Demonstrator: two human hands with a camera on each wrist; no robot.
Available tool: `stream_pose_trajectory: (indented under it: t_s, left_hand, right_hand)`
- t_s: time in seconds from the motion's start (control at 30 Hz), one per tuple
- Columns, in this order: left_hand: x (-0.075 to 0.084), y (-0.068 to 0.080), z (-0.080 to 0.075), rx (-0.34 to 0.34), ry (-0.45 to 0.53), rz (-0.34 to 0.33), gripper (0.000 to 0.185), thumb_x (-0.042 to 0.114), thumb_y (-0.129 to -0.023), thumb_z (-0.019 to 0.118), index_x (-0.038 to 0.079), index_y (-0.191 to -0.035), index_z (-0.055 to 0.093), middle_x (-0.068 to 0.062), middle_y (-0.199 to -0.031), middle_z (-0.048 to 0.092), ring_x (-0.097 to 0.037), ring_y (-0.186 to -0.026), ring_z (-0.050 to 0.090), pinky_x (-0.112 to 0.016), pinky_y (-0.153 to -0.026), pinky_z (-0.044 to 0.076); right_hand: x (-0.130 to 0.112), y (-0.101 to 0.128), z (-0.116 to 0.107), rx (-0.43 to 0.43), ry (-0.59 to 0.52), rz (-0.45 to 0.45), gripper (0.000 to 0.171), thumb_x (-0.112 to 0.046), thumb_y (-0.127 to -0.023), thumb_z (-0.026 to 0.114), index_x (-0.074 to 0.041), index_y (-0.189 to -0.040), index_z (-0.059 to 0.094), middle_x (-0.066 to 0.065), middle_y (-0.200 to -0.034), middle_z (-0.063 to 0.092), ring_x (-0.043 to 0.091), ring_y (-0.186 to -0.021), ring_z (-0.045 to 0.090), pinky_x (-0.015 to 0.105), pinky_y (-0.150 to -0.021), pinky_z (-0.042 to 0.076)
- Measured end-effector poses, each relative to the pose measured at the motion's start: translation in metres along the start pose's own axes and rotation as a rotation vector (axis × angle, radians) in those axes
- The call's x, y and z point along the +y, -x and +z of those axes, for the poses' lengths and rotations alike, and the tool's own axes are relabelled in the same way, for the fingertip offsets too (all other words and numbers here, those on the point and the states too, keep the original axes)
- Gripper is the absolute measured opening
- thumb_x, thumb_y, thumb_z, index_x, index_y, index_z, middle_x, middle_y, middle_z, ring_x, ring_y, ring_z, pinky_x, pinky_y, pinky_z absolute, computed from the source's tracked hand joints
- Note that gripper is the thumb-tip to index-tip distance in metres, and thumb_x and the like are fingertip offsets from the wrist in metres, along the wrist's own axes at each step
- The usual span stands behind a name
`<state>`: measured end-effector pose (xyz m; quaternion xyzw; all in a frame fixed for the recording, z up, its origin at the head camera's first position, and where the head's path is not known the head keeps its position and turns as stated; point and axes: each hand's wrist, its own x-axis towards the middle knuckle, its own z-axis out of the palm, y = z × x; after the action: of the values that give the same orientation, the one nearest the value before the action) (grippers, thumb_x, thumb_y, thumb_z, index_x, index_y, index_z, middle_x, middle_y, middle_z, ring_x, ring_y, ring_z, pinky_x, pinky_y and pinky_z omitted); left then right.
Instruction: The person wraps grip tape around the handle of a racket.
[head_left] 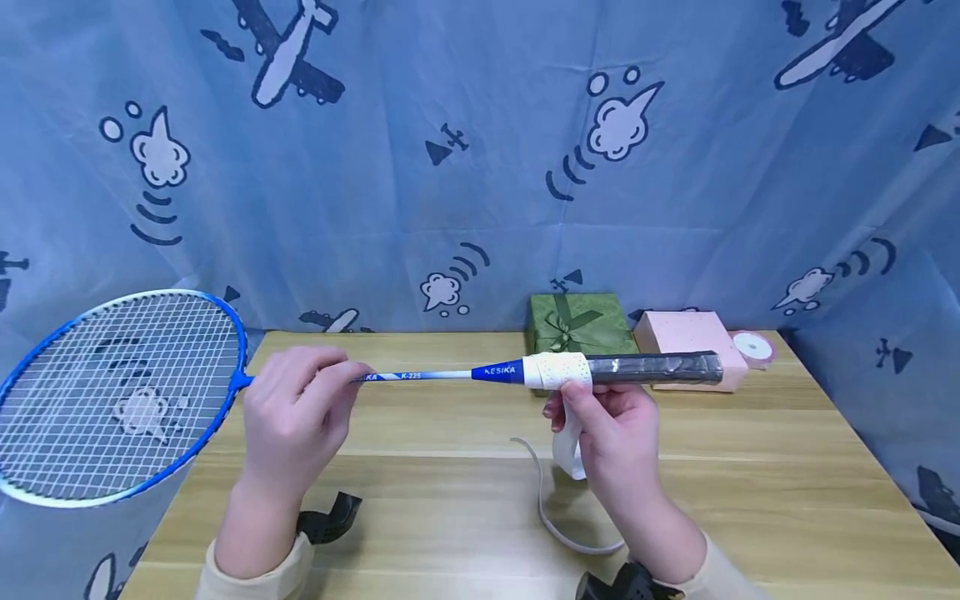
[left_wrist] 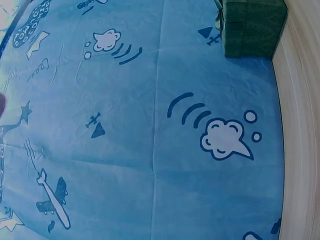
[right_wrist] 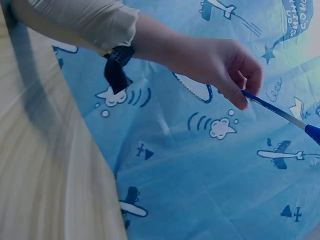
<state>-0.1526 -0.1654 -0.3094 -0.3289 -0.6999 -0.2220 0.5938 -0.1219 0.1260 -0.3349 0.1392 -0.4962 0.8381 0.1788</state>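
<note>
A badminton racket (head_left: pixel 431 375) is held level above the table, its strung blue-and-white head off to the left. My left hand (head_left: pixel 300 412) pinches the shaft close to the head; the right wrist view shows that same hand (right_wrist: pixel 220 65) on the shaft from the side. White grip tape (head_left: pixel 555 369) circles the handle next to the blue cone, and the rest of the handle (head_left: pixel 652 367) is dark and shiny. With thumb and fingers my right hand (head_left: pixel 618 429) pinches the tape at the handle's underside. A loose length of tape (head_left: pixel 567 450) hangs below those fingers.
At the back of the wooden table (head_left: pixel 420 517) stand a green box with a bow (head_left: pixel 581 321) and a pink box (head_left: pixel 686 333). A small pink-and-white roll (head_left: pixel 752 348) is beside them. A thin pale strip (head_left: pixel 542 500) curves below the right hand. Blue patterned cloth (head_left: pixel 480 167) hangs behind.
</note>
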Motion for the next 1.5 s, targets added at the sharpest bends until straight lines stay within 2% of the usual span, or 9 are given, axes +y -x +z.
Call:
stream_pose_trajectory:
  t_s: [0.1,0.2,0.37,0.6,0.77,0.93,1.03,1.23,1.5]
  left_hand:
    - [0.001,-0.005,0.002,0.123,0.006,0.021,0.029,0.015,-0.1,0.068,0.002,-0.074,0.066,-0.012,-0.072,0.066,-0.029,-0.058,0.056,-0.04,-0.058,0.038]
    - [0.002,-0.01,0.002,0.182,0.024,0.046,0.034,0.015,-0.099,0.071,0.002,-0.069,0.061,-0.012,-0.069,0.064,-0.029,-0.056,0.053,-0.039,-0.059,0.036]
    - [0.004,-0.011,-0.001,0.16,0.033,0.061,0.038,0.015,-0.099,0.07,0.002,-0.065,0.06,-0.011,-0.069,0.065,-0.028,-0.056,0.054,-0.036,-0.058,0.035]
    - [0.008,-0.009,-0.003,0.186,0.059,0.046,0.042,0.016,-0.099,0.071,0.001,-0.062,0.058,-0.011,-0.068,0.066,-0.027,-0.055,0.055,-0.032,-0.058,0.035]
    - [0.009,-0.01,-0.002,0.18,0.093,0.049,0.041,0.014,-0.099,0.07,0.0,-0.062,0.061,-0.011,-0.067,0.066,-0.025,-0.055,0.055,-0.031,-0.058,0.035]
    - [0.011,-0.01,-0.004,0.158,0.118,0.039,0.04,0.015,-0.1,0.069,0.0,-0.063,0.064,-0.01,-0.068,0.067,-0.024,-0.056,0.055,-0.03,-0.057,0.036]
    - [0.012,-0.01,-0.005,0.136,0.129,0.036,0.039,0.016,-0.1,0.07,0.0,-0.065,0.066,-0.011,-0.069,0.068,-0.025,-0.057,0.057,-0.03,-0.056,0.038]
    - [0.014,-0.007,-0.004,0.106,0.129,0.035,0.038,0.017,-0.1,0.07,-0.001,-0.067,0.069,-0.011,-0.071,0.069,-0.024,-0.057,0.058,-0.03,-0.054,0.042]
    - [0.013,-0.006,-0.001,0.111,0.199,0.031,0.038,0.017,-0.1,0.071,-0.003,-0.067,0.069,-0.013,-0.069,0.068,-0.024,-0.055,0.058,-0.026,-0.05,0.043]
  right_hand:
    - [-0.003,-0.002,0.002,-0.008,-0.047,-0.027,0.018,0.017,-0.094,0.056,0.002,-0.095,0.065,0.01,-0.076,0.073,0.017,-0.062,0.069,0.026,-0.056,0.056]
    - [-0.006,-0.004,0.003,-0.009,-0.053,-0.034,0.021,0.019,-0.094,0.055,0.001,-0.095,0.065,0.01,-0.076,0.073,0.017,-0.062,0.069,0.027,-0.056,0.056]
    - [-0.012,-0.004,0.002,-0.004,0.011,-0.025,0.022,0.019,-0.093,0.056,0.0,-0.095,0.067,0.009,-0.076,0.073,0.017,-0.062,0.069,0.027,-0.056,0.056]
    - [-0.018,-0.004,-0.003,-0.041,0.117,-0.014,0.02,0.017,-0.092,0.057,0.001,-0.098,0.067,0.01,-0.076,0.071,0.018,-0.064,0.068,0.029,-0.057,0.057]
    - [-0.019,-0.002,-0.008,-0.079,0.139,-0.048,0.023,0.019,-0.091,0.056,0.001,-0.1,0.067,0.01,-0.076,0.071,0.019,-0.064,0.068,0.03,-0.057,0.058]
    - [-0.03,-0.001,-0.011,-0.12,0.286,-0.066,0.018,0.014,-0.094,0.059,0.0,-0.098,0.069,0.008,-0.076,0.072,0.017,-0.065,0.068,0.029,-0.062,0.059]
    - [-0.038,0.001,-0.012,-0.139,0.382,-0.122,0.017,0.013,-0.096,0.06,0.001,-0.094,0.072,0.005,-0.079,0.074,0.014,-0.068,0.069,0.028,-0.064,0.06]
    - [-0.038,-0.001,-0.013,-0.152,0.402,-0.35,0.018,0.024,-0.089,0.059,0.013,-0.09,0.073,0.006,-0.088,0.078,0.011,-0.074,0.071,0.022,-0.065,0.059]
    - [-0.035,0.0,-0.016,-0.136,0.341,-0.402,0.019,0.025,-0.087,0.061,0.012,-0.089,0.075,0.008,-0.092,0.079,0.012,-0.072,0.07,0.022,-0.066,0.059]
